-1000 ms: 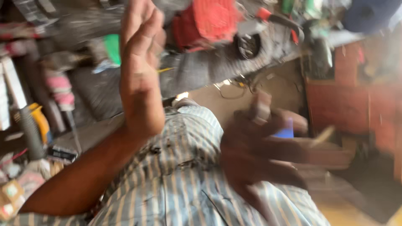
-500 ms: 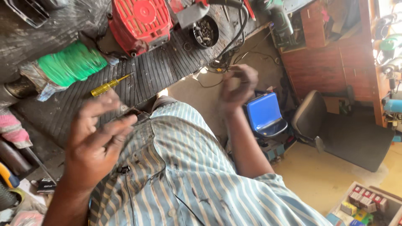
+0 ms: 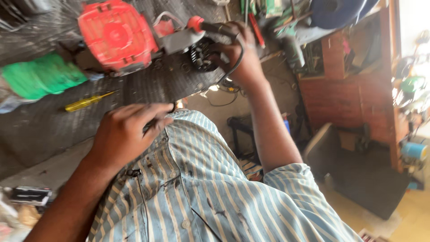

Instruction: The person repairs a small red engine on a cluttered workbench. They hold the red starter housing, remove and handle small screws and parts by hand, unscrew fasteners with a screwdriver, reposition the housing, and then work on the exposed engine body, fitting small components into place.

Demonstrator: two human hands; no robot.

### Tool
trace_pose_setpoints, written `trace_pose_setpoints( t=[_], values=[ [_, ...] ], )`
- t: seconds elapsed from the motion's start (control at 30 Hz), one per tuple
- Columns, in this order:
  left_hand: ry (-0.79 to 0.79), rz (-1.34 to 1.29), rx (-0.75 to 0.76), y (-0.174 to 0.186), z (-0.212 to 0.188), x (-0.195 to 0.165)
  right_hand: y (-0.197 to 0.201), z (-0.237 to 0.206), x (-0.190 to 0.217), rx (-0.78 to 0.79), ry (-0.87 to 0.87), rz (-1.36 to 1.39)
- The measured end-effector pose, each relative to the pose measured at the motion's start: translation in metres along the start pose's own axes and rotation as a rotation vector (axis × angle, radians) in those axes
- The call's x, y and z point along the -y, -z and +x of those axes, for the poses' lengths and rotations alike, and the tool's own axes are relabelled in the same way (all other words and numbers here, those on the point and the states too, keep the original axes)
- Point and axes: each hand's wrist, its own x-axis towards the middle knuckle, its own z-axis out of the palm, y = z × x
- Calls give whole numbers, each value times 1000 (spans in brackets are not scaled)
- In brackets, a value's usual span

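The red engine (image 3: 117, 38) is lying on the rubber mat (image 3: 53, 130), the right hand (image 3: 239, 54) is gripping its black handle, the left hand (image 3: 125, 134) is loosely curled, risking tipping it off the edge

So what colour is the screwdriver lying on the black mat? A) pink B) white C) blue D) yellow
D: the screwdriver on the black mat has a yellow handle, and it lies just below the green bundle, untouched by either hand.
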Motion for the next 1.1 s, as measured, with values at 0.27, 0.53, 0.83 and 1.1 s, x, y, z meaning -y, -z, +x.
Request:
trace_pose_setpoints(
  t=[0.27,0.53,0.83,1.1],
  values=[
    [-115,247,-196,-85,120,-7,0,20,-26,100,197,73],
    [224,626,-146,-131,173,2,-10,30,-60,156,292,74],
    [238,695,-314,-147,178,4,-12,34,-70,181,205,264],
    [207,658,-318,-159,180,9,-12,28,-76,216,120,360]
  ],
)
